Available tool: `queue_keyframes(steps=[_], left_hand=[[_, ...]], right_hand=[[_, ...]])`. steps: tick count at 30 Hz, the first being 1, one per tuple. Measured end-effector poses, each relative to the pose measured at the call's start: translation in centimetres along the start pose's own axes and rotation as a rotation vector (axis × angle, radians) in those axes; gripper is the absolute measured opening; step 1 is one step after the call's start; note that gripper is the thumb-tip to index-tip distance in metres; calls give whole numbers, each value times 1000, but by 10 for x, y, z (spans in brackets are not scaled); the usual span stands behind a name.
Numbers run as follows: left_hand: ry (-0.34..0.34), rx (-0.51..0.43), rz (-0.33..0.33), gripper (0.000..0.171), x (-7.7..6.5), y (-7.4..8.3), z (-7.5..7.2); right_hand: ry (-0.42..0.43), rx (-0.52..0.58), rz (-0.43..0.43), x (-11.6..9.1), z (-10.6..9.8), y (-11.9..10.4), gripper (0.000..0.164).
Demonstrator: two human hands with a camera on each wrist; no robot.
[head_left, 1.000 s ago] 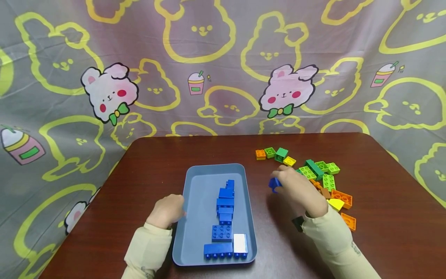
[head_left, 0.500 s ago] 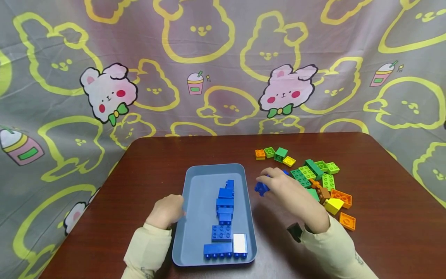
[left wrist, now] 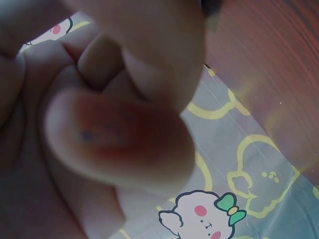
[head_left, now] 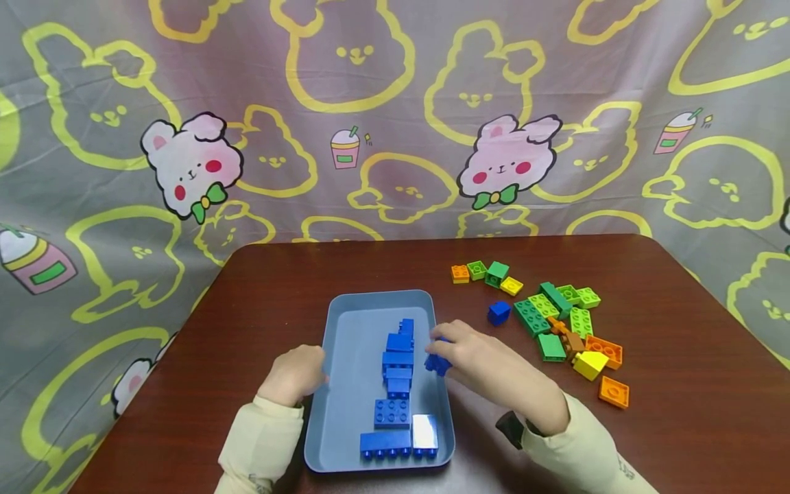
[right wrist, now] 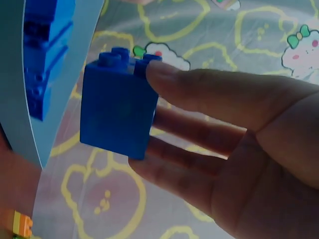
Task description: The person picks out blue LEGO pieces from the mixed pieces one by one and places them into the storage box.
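My right hand (head_left: 487, 363) pinches a tall blue building brick (right wrist: 117, 107) between thumb and fingers, studs upward in the right wrist view. In the head view this brick overlaps the right rim of a blue-grey tray (head_left: 345, 439). A column of blue bricks (head_left: 398, 359) lies inside the tray, with a six-stud blue brick (head_left: 391, 414), a long blue brick (head_left: 385, 442) and a shiny-topped blue brick (head_left: 424, 433) nearer its front. Beside the tray's left rim rests my left hand (head_left: 297, 374), fingers loosely curled; its wrist view shows nothing within them.
Another blue brick (head_left: 498, 313) sits on the brown table (head_left: 265, 288), right of the tray. Further right lies a loose spread of green bricks (head_left: 532, 317), orange bricks (head_left: 614, 392) and a yellow brick (head_left: 590, 365). A patterned cloth (head_left: 395, 137) hangs behind.
My right hand has carried the blue brick leftward from the pile to the tray's right rim, uncovering another blue brick on the table. My left hand has stayed in place.
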State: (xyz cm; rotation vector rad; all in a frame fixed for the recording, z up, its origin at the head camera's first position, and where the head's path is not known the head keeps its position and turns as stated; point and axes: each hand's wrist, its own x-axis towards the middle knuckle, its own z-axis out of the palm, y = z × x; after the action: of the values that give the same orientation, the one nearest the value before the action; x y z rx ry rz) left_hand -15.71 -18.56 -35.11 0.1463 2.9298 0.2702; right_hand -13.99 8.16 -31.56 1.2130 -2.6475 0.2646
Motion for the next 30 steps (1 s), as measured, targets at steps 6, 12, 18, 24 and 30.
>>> queue_keyframes(steps=[6, 12, 18, 24, 30], left_hand=[[10, -3, 9, 18, 0, 1, 0], [2, -2, 1, 16, 0, 0, 0], [5, 3, 6, 14, 0, 0, 0], [7, 9, 12, 12, 0, 1, 0], [16, 22, 20, 10, 1, 0, 2]], right_hand=[[-121, 18, -74, 3, 6, -9, 36], [-196, 20, -84, 7, 14, -14, 33], [-238, -16, -115, 9, 20, -17, 32], [-271, -52, -135, 11, 26, -17, 29], [-266, -80, -152, 12, 31, -18, 25]])
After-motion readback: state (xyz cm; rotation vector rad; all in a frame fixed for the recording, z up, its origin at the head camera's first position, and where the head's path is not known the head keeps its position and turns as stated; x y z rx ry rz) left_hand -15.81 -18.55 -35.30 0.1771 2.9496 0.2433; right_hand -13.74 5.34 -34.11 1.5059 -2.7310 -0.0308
